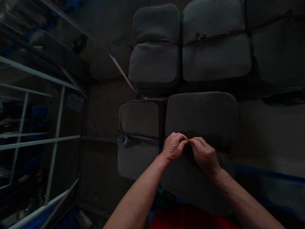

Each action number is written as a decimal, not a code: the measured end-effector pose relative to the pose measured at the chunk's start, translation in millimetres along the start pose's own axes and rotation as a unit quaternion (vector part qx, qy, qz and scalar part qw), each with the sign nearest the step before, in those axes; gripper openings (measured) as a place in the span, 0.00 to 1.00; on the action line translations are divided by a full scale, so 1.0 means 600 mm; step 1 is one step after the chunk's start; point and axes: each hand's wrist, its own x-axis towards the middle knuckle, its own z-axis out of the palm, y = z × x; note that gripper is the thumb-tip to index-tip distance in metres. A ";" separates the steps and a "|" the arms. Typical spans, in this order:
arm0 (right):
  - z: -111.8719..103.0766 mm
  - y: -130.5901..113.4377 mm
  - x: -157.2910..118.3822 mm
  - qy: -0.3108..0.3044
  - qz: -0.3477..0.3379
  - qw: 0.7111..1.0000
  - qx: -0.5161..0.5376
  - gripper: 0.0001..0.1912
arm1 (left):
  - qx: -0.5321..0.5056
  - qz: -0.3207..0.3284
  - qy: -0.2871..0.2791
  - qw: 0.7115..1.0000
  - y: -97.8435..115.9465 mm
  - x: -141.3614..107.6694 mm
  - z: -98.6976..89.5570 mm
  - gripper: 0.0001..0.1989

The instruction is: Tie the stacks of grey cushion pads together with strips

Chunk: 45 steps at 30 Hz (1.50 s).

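Note:
My left hand (174, 146) and my right hand (204, 155) meet over the middle of a stack of dark grey, round-cornered sheets (201, 111). A dark tie (222, 149) runs across this stack and presses into its top. Both hands are closed, thumbs and fingertips pinched together on the tie, their tips almost touching. Whether a knot sits between the fingertips is too dark and small to tell. Left of it stands a narrower stack of sheets (138, 121), bound by a strip knotted in a bow (123, 138).
Behind are more tied stacks, one at back left (154, 63) and one beside it (214, 57). A pale metal frame (56, 140) stands at the left. On the right lies a flat grey-brown surface (269, 133) with a blue edge (269, 173) nearer me. The light is dim.

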 end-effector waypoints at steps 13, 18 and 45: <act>-0.012 -0.014 -0.010 0.011 0.056 0.998 -0.036 0.04 | 0.168 0.053 -0.116 0.978 0.008 0.020 -0.033 0.04; -0.017 -0.013 -0.014 0.001 0.061 0.996 -0.061 0.06 | 0.204 0.027 -0.103 0.973 0.019 0.018 -0.024 0.05; -0.127 0.006 -0.147 -0.109 0.077 0.967 -0.215 0.27 | 0.179 -0.252 -0.117 0.944 0.063 -0.254 0.057 0.45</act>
